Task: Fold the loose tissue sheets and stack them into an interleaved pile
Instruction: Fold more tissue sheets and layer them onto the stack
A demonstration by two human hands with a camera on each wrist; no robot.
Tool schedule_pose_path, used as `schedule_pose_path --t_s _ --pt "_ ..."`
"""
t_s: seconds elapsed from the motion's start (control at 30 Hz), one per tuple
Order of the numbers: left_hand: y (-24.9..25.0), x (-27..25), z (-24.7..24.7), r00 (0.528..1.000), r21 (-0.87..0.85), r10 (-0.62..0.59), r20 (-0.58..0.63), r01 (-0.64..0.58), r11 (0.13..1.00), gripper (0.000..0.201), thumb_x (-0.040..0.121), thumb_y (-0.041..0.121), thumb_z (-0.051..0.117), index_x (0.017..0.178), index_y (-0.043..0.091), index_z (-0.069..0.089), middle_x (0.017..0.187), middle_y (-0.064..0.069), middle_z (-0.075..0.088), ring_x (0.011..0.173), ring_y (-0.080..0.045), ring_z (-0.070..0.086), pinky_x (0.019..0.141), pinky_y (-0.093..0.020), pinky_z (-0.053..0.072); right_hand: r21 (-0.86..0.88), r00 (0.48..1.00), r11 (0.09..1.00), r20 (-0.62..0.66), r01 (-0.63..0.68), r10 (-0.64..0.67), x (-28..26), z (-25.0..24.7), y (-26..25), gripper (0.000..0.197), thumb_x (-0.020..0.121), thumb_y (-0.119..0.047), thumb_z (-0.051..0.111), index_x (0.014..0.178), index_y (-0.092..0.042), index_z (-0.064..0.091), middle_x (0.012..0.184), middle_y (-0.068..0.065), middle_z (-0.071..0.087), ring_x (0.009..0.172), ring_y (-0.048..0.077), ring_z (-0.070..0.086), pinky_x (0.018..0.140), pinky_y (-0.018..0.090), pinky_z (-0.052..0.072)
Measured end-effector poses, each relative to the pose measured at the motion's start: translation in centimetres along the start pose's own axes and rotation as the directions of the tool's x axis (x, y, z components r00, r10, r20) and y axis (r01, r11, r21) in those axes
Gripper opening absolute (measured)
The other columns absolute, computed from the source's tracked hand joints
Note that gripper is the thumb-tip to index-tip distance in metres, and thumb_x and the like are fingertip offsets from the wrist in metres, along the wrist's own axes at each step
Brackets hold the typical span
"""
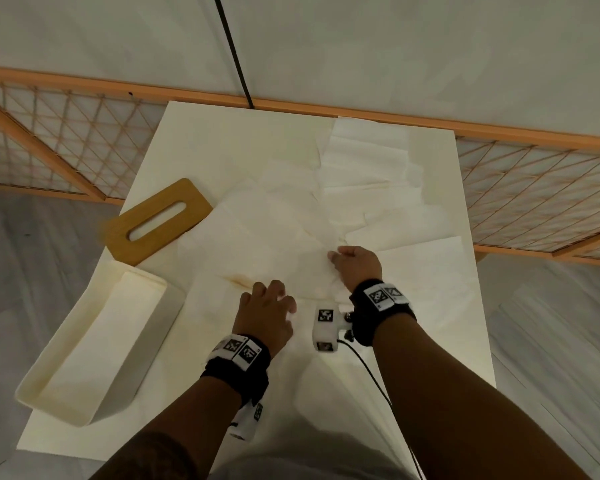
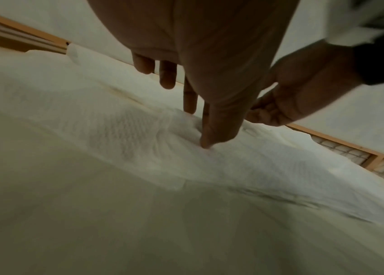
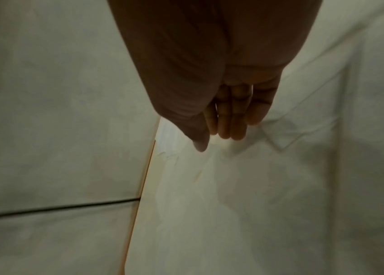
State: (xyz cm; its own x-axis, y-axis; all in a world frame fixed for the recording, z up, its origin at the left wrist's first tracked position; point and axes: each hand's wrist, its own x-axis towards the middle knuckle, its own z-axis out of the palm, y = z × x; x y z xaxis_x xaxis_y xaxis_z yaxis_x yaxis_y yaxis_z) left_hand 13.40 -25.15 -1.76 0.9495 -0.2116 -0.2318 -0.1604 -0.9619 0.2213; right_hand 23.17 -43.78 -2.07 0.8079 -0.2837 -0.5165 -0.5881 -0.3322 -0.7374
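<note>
No legible writing is seen; only black-and-white square markers on the wristbands (image 1: 242, 351). Thin, embossed white tissue sheets (image 1: 291, 216) are spread overlapping across the white table (image 1: 465, 341). The left hand (image 1: 267, 313) is pressed down on one sheet, fingers straight and spread. The right hand (image 1: 355, 266) is laid on the sheets, fingers together and slightly bent; a pinch cannot be told. A slotted wooden lid (image 1: 156, 221) is set beside a smooth white box (image 1: 94, 344).

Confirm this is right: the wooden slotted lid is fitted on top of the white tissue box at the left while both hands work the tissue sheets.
One thing is wrong: the wooden slotted lid is off, lying flat on the table beyond the open white tissue box, as the head view shows. Both hands, left and right, are on the tissue sheets.
</note>
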Motion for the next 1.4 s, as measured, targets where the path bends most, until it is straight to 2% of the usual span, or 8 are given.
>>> schedule_pose_path --t_s 0.1,0.27,0.4,0.53,0.67,0.8,1.1,1.4 --pt "0.1 0.5 -0.7 0.998 0.087 0.008 0.056 -0.012 0.996 0.03 0.084 0.037 0.065 0.114 0.03 0.065 0.137 0.004 0.035 0.116 -0.025 0.038 0.087 -0.035 0.033 0.022 0.996 0.997 0.04 -0.08 0.079 2.5 1.1 -1.5 0.046 0.1 -0.05 0.051 0.129 -0.016 0.062 0.126 0.01 0.067 0.117 0.029 0.062 0.101 0.033 0.045" --pt "-0.4 1.0 -1.0 0.992 0.0 -0.018 0.123 0.019 1.0 0.03 0.084 0.038 0.068 0.113 0.033 0.065 0.136 0.005 0.029 0.118 -0.021 0.035 0.093 -0.035 0.033 0.047 1.0 0.999 -0.014 -0.016 0.017 2.5 2.0 -2.3 0.033 0.081 -0.042 0.073 0.071 -0.015 0.056 0.091 0.011 0.072 0.089 0.032 0.067 0.088 0.045 0.056" --pt "-1.6 1.8 -0.1 0.99 -0.335 -0.071 0.122 0.108 0.936 0.016 0.086 0.04 0.067 0.1 0.032 0.068 0.125 0.006 0.04 0.115 -0.018 0.045 0.091 -0.032 0.038 0.362 0.998 0.932 0.057 -0.01 -0.011 -0.3 0.7 -2.5 0.03 0.07 -0.036 0.064 0.088 -0.014 0.066 0.084 0.007 0.071 0.08 0.031 0.065 0.074 0.044 0.057" --pt "-2.5 3.4 -1.1 0.903 -0.832 -0.407 0.136 0.328 0.448 0.027 0.097 0.043 0.058 0.109 0.021 0.069 0.12 0.001 0.061 0.11 -0.02 0.059 0.088 -0.028 0.043 0.441 0.991 0.896 0.094 0.047 -0.099 -3.0 -1.9 -1.9 0.035 0.076 -0.023 0.059 0.108 -0.015 0.069 0.106 0.011 0.075 0.101 0.037 0.069 0.087 0.056 0.056" --pt "-2.5 4.6 -3.3 0.908 -0.956 -0.32 0.27 0.292 0.023 0.074 0.075 0.082 0.048 0.124 0.027 0.062 0.13 0.011 0.062 0.119 -0.007 0.056 0.096 -0.033 0.045 0.446 0.97 0.893 0.182 0.063 -0.159 -5.1 -4.6 -1.3 0.034 0.08 -0.02 0.056 0.109 -0.012 0.07 0.11 0.016 0.074 0.105 0.039 0.068 0.091 0.054 0.053" --pt "-1.7 5.1 -4.6 0.933 -0.942 -0.13 0.335 0.332 -0.042 0.071 0.073 0.087 0.052 0.119 0.033 0.057 0.137 0.01 0.056 0.131 -0.005 0.048 0.112 -0.036 0.034 0.398 0.947 0.916 0.271 0.053 -0.173 -6.3 -6.7 -0.5 0.032 0.082 -0.019 0.056 0.107 -0.008 0.073 0.106 0.019 0.075 0.105 0.044 0.068 0.095 0.055 0.052" --pt "-0.6 3.9 -5.3 0.963 -0.962 -0.099 0.252 0.237 -0.138 0.044 0.071 0.021 0.087 0.11 0.009 0.069 0.116 -0.01 0.073 0.113 -0.029 0.065 0.095 -0.04 0.052 0.321 0.939 0.947 0.321 0.015 -0.124 -6.1 -9.3 0.8 0.025 0.093 -0.01 0.054 0.104 0.003 0.072 0.103 0.026 0.073 0.093 0.04 0.069 0.091 0.054 0.052" --pt "-1.2 2.7 -6.6 0.979 -0.982 -0.078 0.191 0.19 -0.025 0.06 0.068 0.032 0.091 0.117 0.005 0.07 0.121 -0.018 0.07 0.112 -0.032 0.067 0.092 -0.039 0.056 0.297 0.942 0.955 0.318 0.007 -0.106 -6.2 -10.2 0.9 0.023 0.096 -0.002 0.05 0.107 0.005 0.07 0.107 0.026 0.073 0.09 0.035 0.07 0.087 0.048 0.055"
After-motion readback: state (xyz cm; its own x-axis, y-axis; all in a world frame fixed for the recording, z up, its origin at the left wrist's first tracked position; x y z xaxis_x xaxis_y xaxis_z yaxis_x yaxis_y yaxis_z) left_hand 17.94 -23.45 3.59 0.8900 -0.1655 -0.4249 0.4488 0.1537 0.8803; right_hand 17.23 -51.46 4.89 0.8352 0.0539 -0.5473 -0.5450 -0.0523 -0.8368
